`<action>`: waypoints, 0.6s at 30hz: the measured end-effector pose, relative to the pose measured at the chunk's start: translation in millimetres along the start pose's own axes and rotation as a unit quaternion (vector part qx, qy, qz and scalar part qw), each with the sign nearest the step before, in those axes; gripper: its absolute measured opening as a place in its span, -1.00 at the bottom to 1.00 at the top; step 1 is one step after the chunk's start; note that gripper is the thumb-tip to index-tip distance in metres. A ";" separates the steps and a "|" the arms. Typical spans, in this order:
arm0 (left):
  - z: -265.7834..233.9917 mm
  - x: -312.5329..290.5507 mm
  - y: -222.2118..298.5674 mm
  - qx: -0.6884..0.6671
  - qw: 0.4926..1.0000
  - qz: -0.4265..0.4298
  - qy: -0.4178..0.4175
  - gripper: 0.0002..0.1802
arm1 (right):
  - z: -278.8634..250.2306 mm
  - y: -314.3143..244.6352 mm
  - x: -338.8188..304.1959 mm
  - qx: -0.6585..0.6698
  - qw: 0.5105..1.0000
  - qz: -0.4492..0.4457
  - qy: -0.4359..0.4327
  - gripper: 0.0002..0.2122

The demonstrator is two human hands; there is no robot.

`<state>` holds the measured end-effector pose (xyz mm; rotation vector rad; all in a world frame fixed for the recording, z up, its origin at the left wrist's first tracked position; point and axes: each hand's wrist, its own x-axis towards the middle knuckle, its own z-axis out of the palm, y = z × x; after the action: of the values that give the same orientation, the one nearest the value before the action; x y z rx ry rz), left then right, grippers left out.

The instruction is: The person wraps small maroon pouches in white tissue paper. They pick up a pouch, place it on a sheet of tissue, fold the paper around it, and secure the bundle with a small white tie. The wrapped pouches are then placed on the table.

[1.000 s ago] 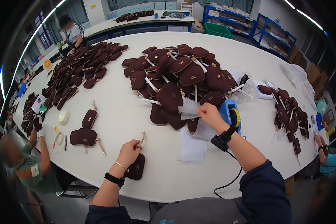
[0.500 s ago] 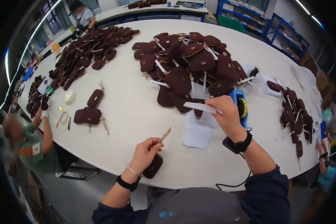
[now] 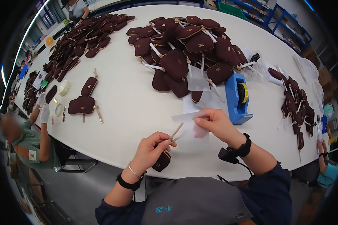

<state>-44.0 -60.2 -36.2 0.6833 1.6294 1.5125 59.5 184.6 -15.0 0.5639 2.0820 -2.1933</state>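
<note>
My left hand (image 3: 150, 150) grips a small dark maroon pouch (image 3: 162, 161) by its beige zipper pull (image 3: 175, 132), which sticks up toward the right. The pouch hangs at the near edge of the white table (image 3: 131, 108). My right hand (image 3: 214, 122) pinches a thin translucent paper sheet (image 3: 189, 125) just beside the pull. A blue tape dispenser (image 3: 237, 98) stands right behind my right hand.
A big heap of maroon pouches (image 3: 191, 48) lies behind the dispenser, with more piles at the far left (image 3: 82, 37) and right (image 3: 296, 108). Two pouches (image 3: 82, 99) lie apart on the left. A seated person in green (image 3: 30, 142) works at the left edge; another's arm (image 3: 325, 157) is at the right.
My right hand has drawn a paper sheet from the stack back toward me, next to the zipper pull. My left hand has lifted the pouch slightly and come closer.
</note>
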 end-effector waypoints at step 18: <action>12.2 17.4 11.3 -0.002 0.991 -0.108 -0.076 -0.69 | 5.5 17.3 -11.2 0.025 0.999 -0.031 -0.026 -0.77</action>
<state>-44.6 -37.6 -28.0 0.5838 1.5313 1.2773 73.8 175.5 -28.0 0.4473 2.0499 -2.2736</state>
